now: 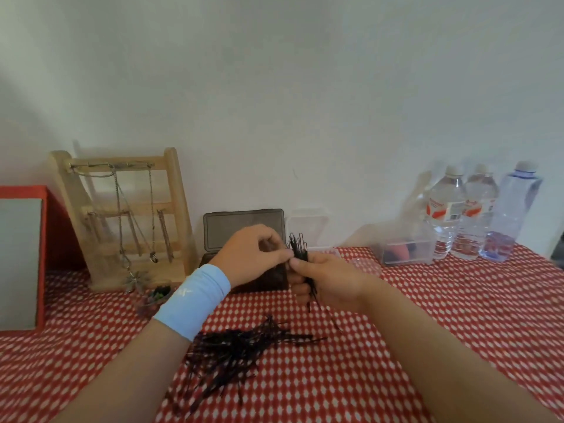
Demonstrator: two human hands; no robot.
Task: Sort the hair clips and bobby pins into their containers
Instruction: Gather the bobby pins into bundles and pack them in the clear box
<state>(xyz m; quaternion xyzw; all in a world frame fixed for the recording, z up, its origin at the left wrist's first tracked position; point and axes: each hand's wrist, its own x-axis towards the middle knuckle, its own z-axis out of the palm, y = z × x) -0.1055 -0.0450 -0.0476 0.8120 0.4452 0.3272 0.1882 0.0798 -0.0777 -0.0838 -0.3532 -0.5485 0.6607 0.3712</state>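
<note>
While right hand grips thin black metal bobby pins | left hand pinches them | advice: level tips before stowing.

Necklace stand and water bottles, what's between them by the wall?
Head view: a dark open case, a small clear box, a bigger clear box. In front, left hand and right hand hold bobby pins.

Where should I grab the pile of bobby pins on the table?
The pile lies flat, fanning out leftward, so probably pinch its narrow right end from above, where pins bunch. The left hand and right hand hold a bundle now.
</note>
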